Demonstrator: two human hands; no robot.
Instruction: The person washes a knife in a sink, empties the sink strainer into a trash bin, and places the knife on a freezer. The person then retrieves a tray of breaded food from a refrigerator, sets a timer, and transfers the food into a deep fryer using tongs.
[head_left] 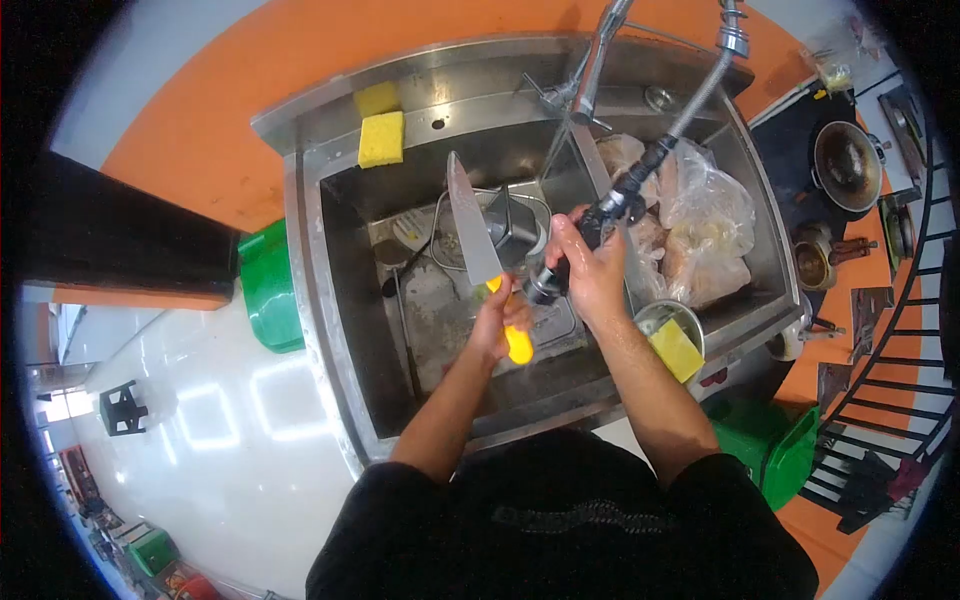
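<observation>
My left hand (492, 322) grips a kitchen knife (471, 222) by its yellow handle, with the wide blade pointing up and away over the left sink basin (345, 300). In my right hand (592, 268) is the black head of a spray faucet (608, 212), its nozzle aimed down toward the knife handle. The two hands are close together but apart. Beneath them the basin holds a wire-handled rack, a dark metal piece and flat trays, partly hidden by the knife and hands. Whether water is flowing I cannot make out.
Clear plastic bags of pale food (705, 225) fill the right basin. A yellow sponge (381, 139) rests on the back ledge; another sponge (677, 350) sits on a metal pot at the front. A green bin (272, 290) stands left, a wok (847, 165) right.
</observation>
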